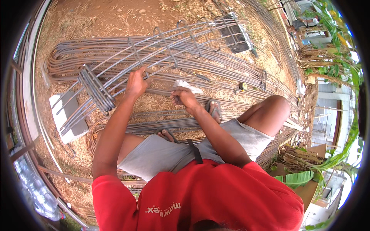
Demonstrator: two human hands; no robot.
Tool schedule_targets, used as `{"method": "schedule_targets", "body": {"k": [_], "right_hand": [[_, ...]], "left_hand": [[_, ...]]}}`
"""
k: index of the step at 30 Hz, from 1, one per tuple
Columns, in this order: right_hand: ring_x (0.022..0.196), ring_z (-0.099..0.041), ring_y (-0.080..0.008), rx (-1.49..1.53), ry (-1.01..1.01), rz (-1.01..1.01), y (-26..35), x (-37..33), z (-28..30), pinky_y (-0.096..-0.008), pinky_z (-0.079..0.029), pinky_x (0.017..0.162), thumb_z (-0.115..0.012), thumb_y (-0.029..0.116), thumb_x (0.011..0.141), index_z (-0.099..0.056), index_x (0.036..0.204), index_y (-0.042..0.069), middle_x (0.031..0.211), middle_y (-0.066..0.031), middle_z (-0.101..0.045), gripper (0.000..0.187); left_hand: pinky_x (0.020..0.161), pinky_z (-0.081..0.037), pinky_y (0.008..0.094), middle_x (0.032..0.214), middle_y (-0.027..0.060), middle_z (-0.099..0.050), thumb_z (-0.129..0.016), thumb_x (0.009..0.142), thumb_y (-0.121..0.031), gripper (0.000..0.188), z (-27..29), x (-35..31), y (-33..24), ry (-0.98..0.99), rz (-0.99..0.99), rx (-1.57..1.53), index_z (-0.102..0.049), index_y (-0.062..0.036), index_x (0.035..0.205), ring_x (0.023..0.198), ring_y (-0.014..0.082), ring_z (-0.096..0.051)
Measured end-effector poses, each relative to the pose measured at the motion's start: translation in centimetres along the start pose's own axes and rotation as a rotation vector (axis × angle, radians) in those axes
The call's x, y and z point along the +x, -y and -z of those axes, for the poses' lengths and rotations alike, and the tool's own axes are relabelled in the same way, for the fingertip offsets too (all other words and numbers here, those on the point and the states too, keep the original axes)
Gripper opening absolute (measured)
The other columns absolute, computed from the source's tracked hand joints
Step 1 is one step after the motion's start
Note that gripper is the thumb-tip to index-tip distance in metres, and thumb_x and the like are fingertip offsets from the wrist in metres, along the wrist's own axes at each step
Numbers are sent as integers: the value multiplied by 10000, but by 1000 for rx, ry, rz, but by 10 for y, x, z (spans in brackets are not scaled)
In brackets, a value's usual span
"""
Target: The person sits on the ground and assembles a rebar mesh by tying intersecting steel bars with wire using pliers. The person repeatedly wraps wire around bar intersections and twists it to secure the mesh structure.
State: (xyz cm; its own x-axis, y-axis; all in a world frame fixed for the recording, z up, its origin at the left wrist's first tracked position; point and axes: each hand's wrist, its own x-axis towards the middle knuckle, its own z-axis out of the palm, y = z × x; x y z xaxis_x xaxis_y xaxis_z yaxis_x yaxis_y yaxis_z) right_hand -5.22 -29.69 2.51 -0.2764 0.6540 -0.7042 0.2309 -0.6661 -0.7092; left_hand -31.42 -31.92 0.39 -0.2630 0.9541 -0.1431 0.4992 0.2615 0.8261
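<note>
A rebar cage [165, 50] of long steel bars with square stirrups lies slantwise in front of me. My left hand [137, 82] is closed on the near bar of the cage, close to one of its stirrups. Several more stirrups [96, 89] are bunched together around the bars at the left end. My right hand [185, 98] is held apart from the cage, fingers curled together; what they grip, if anything, is too small to make out. Just beyond that hand is a crumpled white bag [187, 86].
Long bent rebars [73, 50] lie stacked under the cage. A pale block [69, 115] and a dark-topped block [236, 36] sit beneath its ends. A tape measure [243, 86], a dark-handled tool [202, 77] and a loose stirrup [264, 79] rest on the bars.
</note>
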Motion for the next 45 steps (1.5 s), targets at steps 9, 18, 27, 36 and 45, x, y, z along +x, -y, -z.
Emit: {"method": "schedule_targets", "body": {"k": [9,18,27,36,45], "right_hand": [[651,-700,-171,198,112,-72,-27,28,-3,-346,-576,584,-652,115,1065,-710,1184,5,935,-105,-763,172],[711,-699,-158,147,210,-98,-13,56,18,-334,-599,647,-639,94,1075,-712,1254,-25,912,-88,-756,227],[704,-692,-158,141,271,-101,-4,81,5,-329,-588,635,-681,111,1049,-725,1236,-39,911,-94,-744,244],[721,-680,-166,150,295,-127,16,93,-18,-332,-567,654,-682,120,1049,-725,1125,-27,908,-85,-724,171],[740,-659,-134,20,386,-99,24,113,-35,-297,-569,707,-696,172,1042,-726,1181,2,908,-44,-711,222]], "left_hand": [[882,-603,421,1021,169,-823,-885,842,-45,417,-14,-3,4,-71,-21,-18,-772,-47,1244,1006,284,-793],[970,-590,434,1128,198,-811,-911,830,-172,506,-22,-5,12,-116,63,-22,-773,-96,1311,1090,325,-774],[978,-579,376,1269,154,-784,-814,924,-32,402,-22,-27,1,-203,148,-260,-709,-43,1312,1187,229,-732],[937,-565,368,1032,160,-815,-765,1002,-218,253,-17,-32,8,-268,293,87,-800,-21,1157,987,243,-756],[978,-568,380,1120,179,-833,-781,985,-316,366,-23,-30,7,-374,396,45,-834,-25,1201,1064,284,-782]]}}
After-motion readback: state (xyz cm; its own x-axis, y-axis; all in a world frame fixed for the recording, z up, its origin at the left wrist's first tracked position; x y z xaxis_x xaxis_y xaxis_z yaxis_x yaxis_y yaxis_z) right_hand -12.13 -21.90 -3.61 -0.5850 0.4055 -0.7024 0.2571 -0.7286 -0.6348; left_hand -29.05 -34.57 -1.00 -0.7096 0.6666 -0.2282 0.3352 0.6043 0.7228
